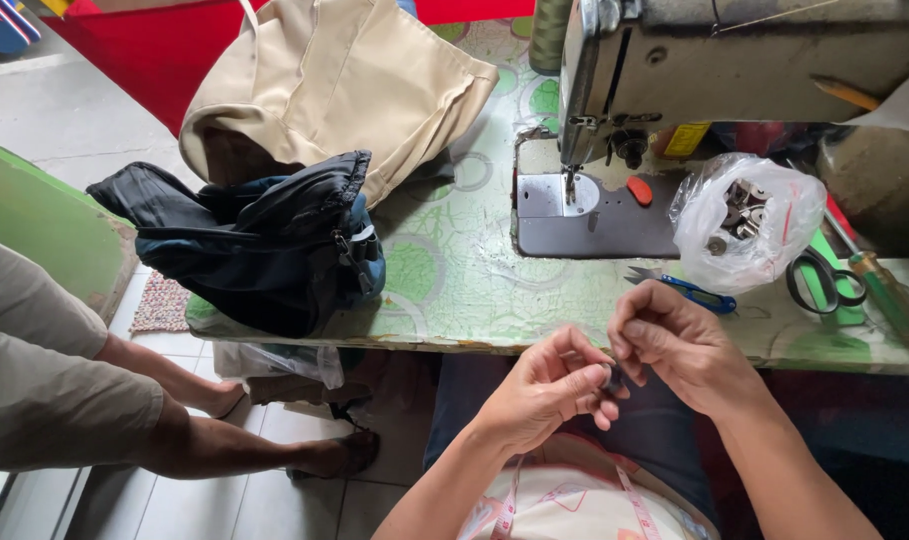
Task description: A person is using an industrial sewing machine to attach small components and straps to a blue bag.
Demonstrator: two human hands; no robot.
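Small dark piece [614, 378], mostly hidden, pinched between fingertips of both hands, just below the table edge

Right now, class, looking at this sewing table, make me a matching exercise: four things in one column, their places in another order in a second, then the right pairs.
Things:
1. dark blue bag
2. clear plastic bag of metal parts
3. blue thread snips
4. beige bag

Places:
A. far side of the table, behind the dark bag
B. right of the needle plate
C. left front corner of the table
D. just beyond the right hand

Pairs: 1-C, 2-B, 3-D, 4-A
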